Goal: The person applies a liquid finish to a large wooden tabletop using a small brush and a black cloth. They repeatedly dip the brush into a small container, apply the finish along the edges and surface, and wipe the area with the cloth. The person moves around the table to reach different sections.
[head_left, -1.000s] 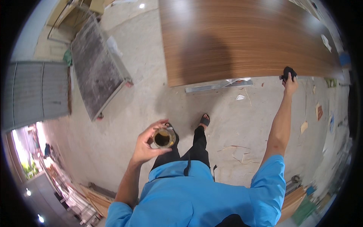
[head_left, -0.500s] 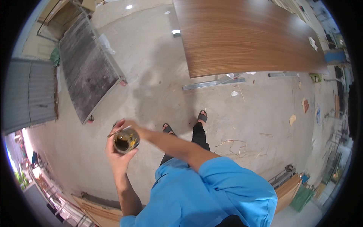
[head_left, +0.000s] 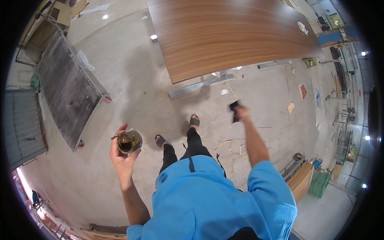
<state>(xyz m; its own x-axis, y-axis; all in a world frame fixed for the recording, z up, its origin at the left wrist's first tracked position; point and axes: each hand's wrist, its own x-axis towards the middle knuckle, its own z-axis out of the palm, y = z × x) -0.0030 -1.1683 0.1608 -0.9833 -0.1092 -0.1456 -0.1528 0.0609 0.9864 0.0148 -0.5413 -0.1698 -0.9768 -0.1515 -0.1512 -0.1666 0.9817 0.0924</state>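
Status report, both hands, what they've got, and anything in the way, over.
Left hand gripping glass jar, dark contents. Right hand holding black object, blurred. White scrap on brown board.

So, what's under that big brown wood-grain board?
Metal bars show along the near edge of the board; whatever lies farther under is covered and can't be seen.

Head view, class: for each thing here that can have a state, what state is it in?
Left hand: fingers curled round the glass jar.
Glass jar: held, open-topped, dark inside.
Right hand: gripping the black object, blurred.
Black object: held above the floor, its kind unclear.
Wood-grain panel: lying flat.
White scrap: crumpled, on the panel.
Sandals: worn.
Green sheet: draped, creased.
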